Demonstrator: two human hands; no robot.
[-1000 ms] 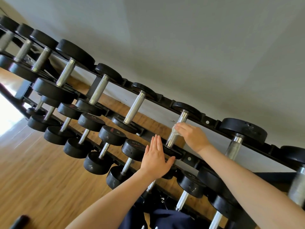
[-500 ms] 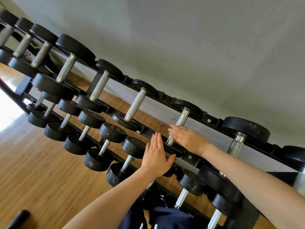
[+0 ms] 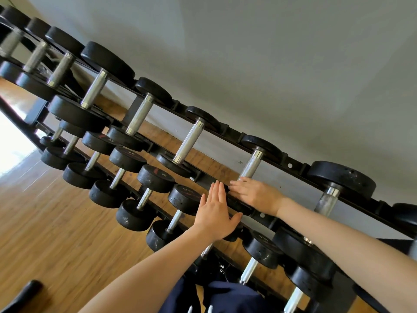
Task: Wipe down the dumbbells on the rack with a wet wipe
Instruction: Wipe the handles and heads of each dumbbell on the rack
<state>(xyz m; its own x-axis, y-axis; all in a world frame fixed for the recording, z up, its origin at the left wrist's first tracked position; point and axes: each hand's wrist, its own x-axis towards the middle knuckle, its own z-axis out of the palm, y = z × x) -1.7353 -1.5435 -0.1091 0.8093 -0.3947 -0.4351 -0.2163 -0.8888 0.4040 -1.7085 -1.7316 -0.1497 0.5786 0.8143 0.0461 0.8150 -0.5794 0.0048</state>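
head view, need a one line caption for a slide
Right hand lies on the near head of a top-row dumbbell, left hand flat against it, on a black rack.

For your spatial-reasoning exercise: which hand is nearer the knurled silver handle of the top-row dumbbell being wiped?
Right. The right hand lies at the base of the knurled silver handle; the left hand rests lower.

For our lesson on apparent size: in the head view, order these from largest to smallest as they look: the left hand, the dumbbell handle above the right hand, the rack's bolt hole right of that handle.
1. left hand
2. dumbbell handle
3. bolt hole

The hand is nearer the camera, which enlarges it.
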